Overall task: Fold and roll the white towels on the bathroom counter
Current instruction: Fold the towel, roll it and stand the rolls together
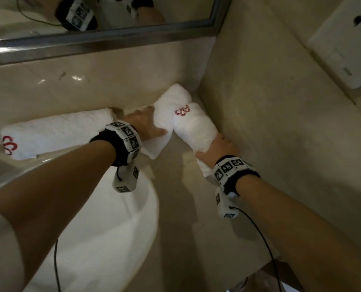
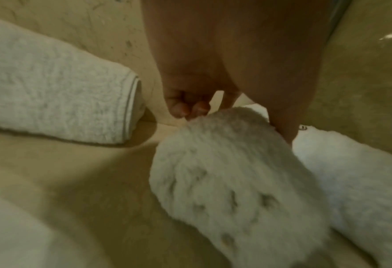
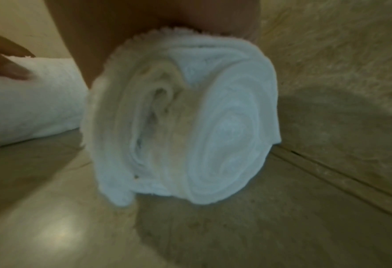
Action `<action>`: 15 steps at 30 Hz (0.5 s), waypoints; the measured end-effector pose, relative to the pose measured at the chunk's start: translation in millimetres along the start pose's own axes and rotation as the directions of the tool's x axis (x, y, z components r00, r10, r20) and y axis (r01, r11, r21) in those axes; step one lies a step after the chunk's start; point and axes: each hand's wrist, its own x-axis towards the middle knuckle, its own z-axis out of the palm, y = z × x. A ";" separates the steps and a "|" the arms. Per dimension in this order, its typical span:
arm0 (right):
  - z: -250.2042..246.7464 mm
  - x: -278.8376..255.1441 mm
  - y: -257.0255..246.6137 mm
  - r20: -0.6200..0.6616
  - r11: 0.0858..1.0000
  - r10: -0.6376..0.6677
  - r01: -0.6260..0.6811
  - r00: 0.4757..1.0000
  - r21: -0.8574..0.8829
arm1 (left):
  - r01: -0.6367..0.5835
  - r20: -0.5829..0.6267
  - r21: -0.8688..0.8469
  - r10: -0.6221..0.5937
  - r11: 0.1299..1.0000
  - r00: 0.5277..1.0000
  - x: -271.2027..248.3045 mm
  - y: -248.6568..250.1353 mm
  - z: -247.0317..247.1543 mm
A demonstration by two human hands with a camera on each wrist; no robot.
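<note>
Two rolled white towels lie side by side in the counter's back right corner. The left rolled towel (image 1: 169,102) (image 2: 236,181) (image 3: 41,101) is held by my left hand (image 1: 151,123) (image 2: 231,117), thumb on its near side and fingers curled over its far side. The right rolled towel (image 1: 196,127) (image 2: 351,181) (image 3: 183,127) bears a red logo and lies against the side wall. My right hand (image 1: 215,148) grips its near end from above, and the spiral end faces the right wrist camera. A third, folded towel (image 1: 55,131) (image 2: 52,81) lies flat to the left.
The beige stone counter (image 1: 175,197) meets a side wall (image 1: 270,123) on the right and a mirror (image 1: 112,17) behind. A white sink basin (image 1: 103,218) sits at the front left. A white socket plate (image 1: 344,45) is on the wall.
</note>
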 end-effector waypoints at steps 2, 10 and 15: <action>0.3 2.1 -0.5 0.009 1.000 0.015 -0.015 1.000 0.011 | 0.025 0.049 -0.121 -0.019 0.992 0.999 -2.3 3.6 5.4; -4.6 13.6 -18.8 0.055 0.982 0.032 -0.041 0.998 0.187 | 0.203 0.076 -0.419 -0.188 0.885 0.979 -25.4 34.3 43.1; -19.0 27.1 -34.0 0.061 0.960 0.028 -0.044 0.998 0.278 | 0.231 0.122 -0.366 -0.200 0.901 0.972 -32.8 34.2 48.1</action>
